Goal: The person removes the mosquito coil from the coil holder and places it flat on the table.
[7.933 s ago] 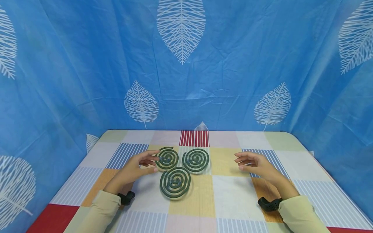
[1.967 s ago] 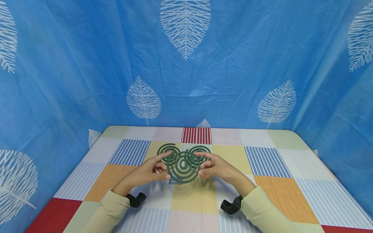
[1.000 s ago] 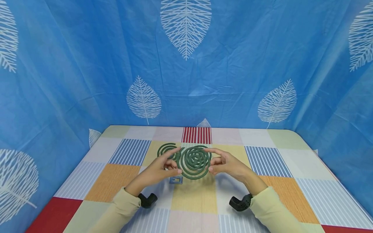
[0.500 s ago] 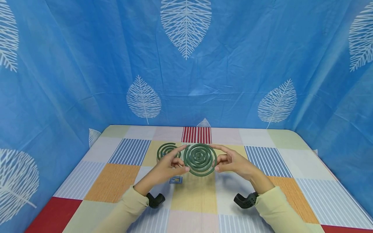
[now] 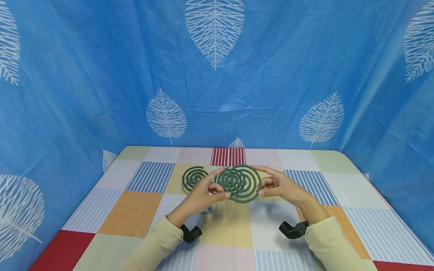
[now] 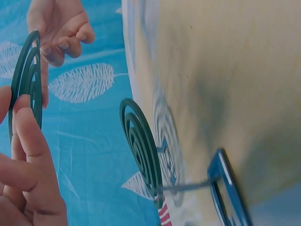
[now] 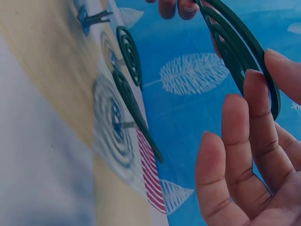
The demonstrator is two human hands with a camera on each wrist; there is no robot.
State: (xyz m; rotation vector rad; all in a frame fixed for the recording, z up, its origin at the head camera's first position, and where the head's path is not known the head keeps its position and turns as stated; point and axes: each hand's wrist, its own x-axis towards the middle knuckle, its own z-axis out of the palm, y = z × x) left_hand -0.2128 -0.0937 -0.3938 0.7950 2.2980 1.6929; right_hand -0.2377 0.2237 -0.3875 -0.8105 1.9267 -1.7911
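Green coil (image 5: pixel 245 184) is held aloft over the middle of the table. Clock directions are taken from it, head view. Blue leaf-print cloth (image 5: pixel 288 56) is hung round from 9 through 12 to 3. Patchwork-covered table (image 5: pixel 230 233) is seen below. Left hand (image 5: pixel 205 192) is set at 8 to 9, right hand (image 5: pixel 283 186) at 3. On each, the rim is pinched between thumb and fingertip, with only the coil's thickness between; the other fingers are loosely bent. Opposite edges are gripped, presumably so the thin spiral is steadied and not snapped. Second coil (image 7: pixel 135 112) is partly overlapped at 9; third coil (image 5: pixel 195 179) is seen farther out, also at 9. Both are raised on blue stands (image 7: pixel 116 114), probably so their undersides are held off the cloth. Vacant stand (image 6: pixel 233 183) is sited at 8, mostly masked by the left hand.
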